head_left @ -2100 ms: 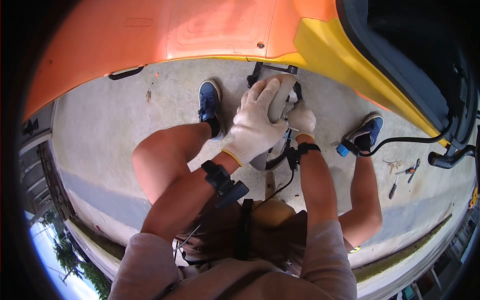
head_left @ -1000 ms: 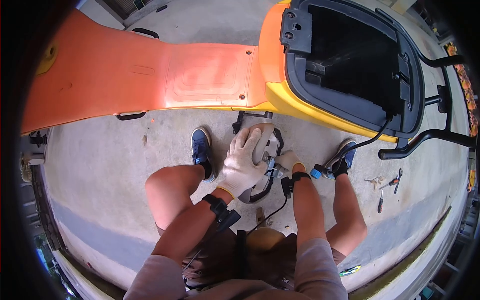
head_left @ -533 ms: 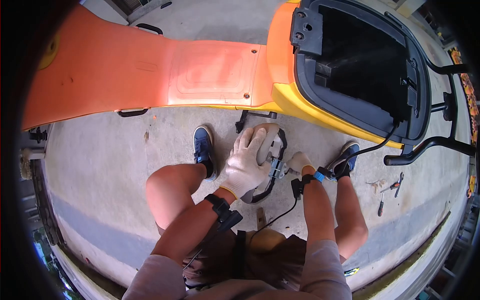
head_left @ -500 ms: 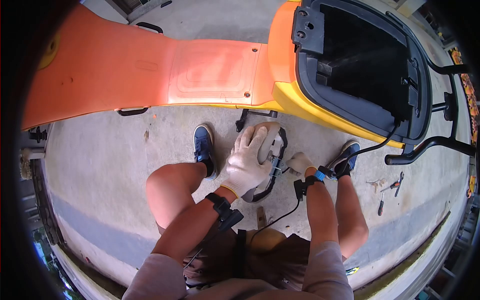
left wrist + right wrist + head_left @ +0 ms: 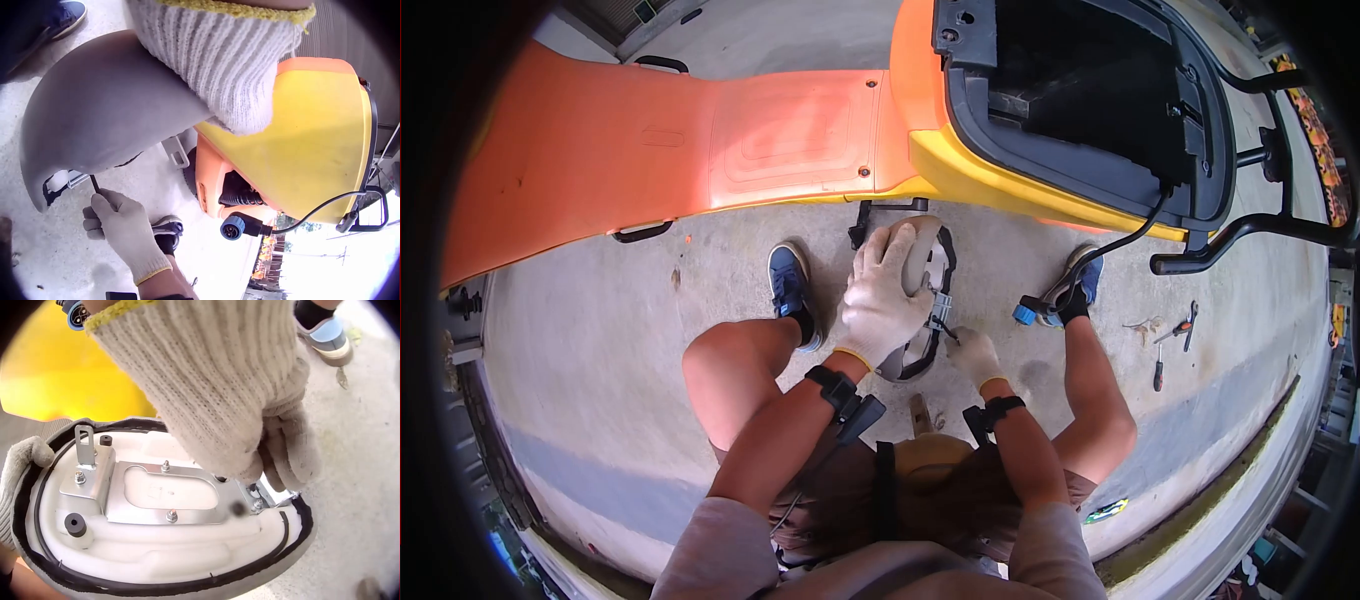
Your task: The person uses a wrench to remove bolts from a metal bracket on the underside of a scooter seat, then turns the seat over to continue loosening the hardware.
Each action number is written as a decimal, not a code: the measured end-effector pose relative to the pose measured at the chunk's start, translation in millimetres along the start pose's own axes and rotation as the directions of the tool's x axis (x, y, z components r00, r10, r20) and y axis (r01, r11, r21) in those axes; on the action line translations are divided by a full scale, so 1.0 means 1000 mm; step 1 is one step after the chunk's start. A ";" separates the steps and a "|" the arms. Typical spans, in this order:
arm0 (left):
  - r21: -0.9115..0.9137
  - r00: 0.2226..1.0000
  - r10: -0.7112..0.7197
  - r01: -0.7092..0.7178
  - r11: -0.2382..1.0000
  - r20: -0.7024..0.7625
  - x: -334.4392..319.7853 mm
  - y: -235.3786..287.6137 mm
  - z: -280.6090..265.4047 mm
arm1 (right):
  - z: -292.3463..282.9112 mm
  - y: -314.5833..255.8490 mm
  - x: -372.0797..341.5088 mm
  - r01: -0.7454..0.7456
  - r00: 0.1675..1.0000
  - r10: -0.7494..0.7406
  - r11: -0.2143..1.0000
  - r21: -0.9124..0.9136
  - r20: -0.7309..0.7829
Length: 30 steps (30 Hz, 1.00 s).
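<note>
A scooter seat (image 5: 922, 248) with a grey cover stands on its edge between the person's legs. Its white underside (image 5: 181, 540) carries metal plates and nuts, facing the right hand. My gloved left hand (image 5: 882, 305) grips the seat from the covered side, its thumb over the rim in the right wrist view. My gloved right hand (image 5: 972, 357) pinches a thin black rod (image 5: 94, 183), like a hex key. That rod reaches to the metal bracket (image 5: 941, 306) at the seat's end. The right glove hides part of this bracket in the right wrist view.
An orange and yellow scooter body (image 5: 790, 130) spans the far side, with an open black compartment (image 5: 1090, 90). A cable with a blue connector (image 5: 1024, 314) hangs from it, left of a shoe. A screwdriver (image 5: 1158, 375) and another tool (image 5: 1188, 328) lie on the concrete at right.
The right hand drew off right from the seat's bracket, then came nearer again, now lower with the black rod plainly showing. The left hand keeps its grip. The head view has shifted.
</note>
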<state>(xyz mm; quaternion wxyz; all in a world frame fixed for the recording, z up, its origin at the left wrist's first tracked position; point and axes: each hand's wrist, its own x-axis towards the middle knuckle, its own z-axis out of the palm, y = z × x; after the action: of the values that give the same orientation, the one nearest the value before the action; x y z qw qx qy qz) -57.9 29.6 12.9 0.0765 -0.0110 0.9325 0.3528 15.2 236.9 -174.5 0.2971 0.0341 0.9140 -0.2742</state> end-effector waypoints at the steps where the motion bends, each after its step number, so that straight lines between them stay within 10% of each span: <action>1: 0.012 1.000 -0.010 0.010 1.000 -0.001 -0.001 0.002 0.000 | 0.005 0.001 0.000 0.012 1.000 -0.011 0.998 0.064 -0.026; 8: 0.029 0.999 -0.006 0.008 1.000 -0.053 -0.001 0.009 0.002 | 0.006 -0.029 -0.003 -0.051 0.972 0.070 0.995 0.087 -0.225; 21: 0.018 0.997 0.007 -0.005 1.000 -0.080 0.003 0.006 0.005 | -0.033 -0.040 -0.021 -0.227 0.962 0.228 0.974 0.021 -0.150; 30: -0.030 0.998 0.006 -0.008 1.000 -0.061 0.003 0.005 0.006 | -0.010 -0.021 -0.002 -0.065 0.972 0.074 0.997 0.047 -0.222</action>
<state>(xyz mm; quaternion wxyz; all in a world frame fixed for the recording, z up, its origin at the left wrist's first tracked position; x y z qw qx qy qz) -60.7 37.6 11.4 0.0468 -0.0195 0.9290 0.3666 7.4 224.6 -156.9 0.2013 0.1023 0.9342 -0.2762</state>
